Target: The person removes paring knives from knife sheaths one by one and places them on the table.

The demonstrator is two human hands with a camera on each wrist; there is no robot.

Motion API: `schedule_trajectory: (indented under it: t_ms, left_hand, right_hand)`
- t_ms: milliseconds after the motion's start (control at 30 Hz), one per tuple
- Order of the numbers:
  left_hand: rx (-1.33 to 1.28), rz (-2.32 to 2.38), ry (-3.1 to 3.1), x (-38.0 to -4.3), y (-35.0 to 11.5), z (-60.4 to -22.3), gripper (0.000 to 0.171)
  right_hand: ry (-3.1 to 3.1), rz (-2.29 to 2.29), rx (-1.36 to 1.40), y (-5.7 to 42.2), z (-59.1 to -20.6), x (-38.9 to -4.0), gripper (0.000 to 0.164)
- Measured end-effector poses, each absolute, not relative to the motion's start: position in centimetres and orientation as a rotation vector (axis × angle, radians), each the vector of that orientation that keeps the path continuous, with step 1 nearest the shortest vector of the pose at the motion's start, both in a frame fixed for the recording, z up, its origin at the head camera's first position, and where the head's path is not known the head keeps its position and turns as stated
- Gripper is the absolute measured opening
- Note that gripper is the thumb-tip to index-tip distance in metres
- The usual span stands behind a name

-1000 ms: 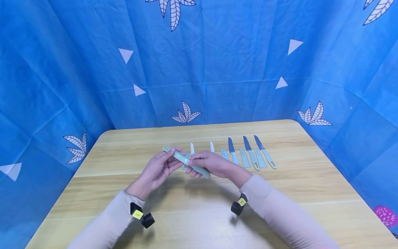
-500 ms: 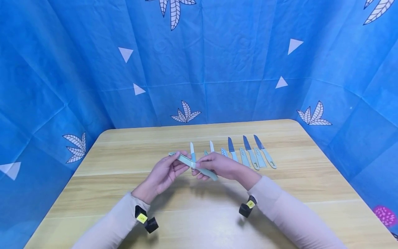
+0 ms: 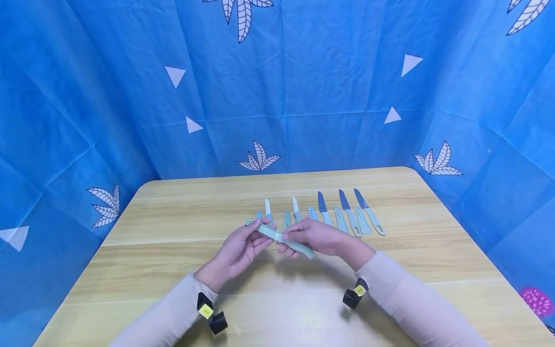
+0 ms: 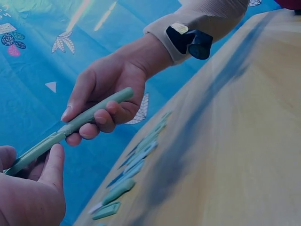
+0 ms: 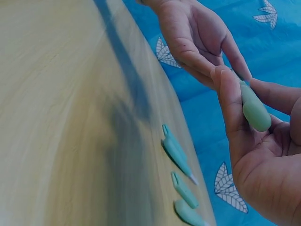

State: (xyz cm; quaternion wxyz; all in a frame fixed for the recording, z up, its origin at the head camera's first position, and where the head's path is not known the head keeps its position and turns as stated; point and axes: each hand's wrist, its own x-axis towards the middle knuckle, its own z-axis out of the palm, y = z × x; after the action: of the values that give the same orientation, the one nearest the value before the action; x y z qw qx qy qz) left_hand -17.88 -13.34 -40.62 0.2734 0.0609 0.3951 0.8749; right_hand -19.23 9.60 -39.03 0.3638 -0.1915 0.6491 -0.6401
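In the head view a pale green knife [image 3: 301,248] and its sheath [image 3: 270,232] are held over the table in one slanting line. My left hand [image 3: 236,253] pinches the sheath between thumb and fingers. The knife's handle is gripped by my right hand [image 3: 318,237]. Seen from the left wrist, the handle [image 4: 99,112] meets the mouth of the sheath [image 4: 35,153], and no blade shows between them. The right wrist view shows the rounded end of the handle [image 5: 256,113]; the sheath there is mostly hidden behind fingers.
Beyond the hands, a row of knives lies on the wooden table [image 3: 182,212], with sheaths beside them. Two have pale blades, such as this small knife [image 3: 296,205]; others have dark blades, such as the rightmost knife [image 3: 369,211]. A blue curtain [image 3: 329,86] hangs behind the table.
Both hands have moved right and slightly toward the body, carrying the knife and sheath together. A sheath and small knives behind the hands show more now. The grips look the same.
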Motion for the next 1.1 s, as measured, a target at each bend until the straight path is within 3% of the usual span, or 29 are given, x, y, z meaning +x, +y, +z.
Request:
schedule_trajectory:
  t_ms: [1100]
  left_hand:
    - [0.155,2.407,0.959,-16.6,-10.6,-44.6,0.049]
  right_hand:
    - [1.710,-1.597,-0.495,12.1,-41.6,-18.1,0.033]
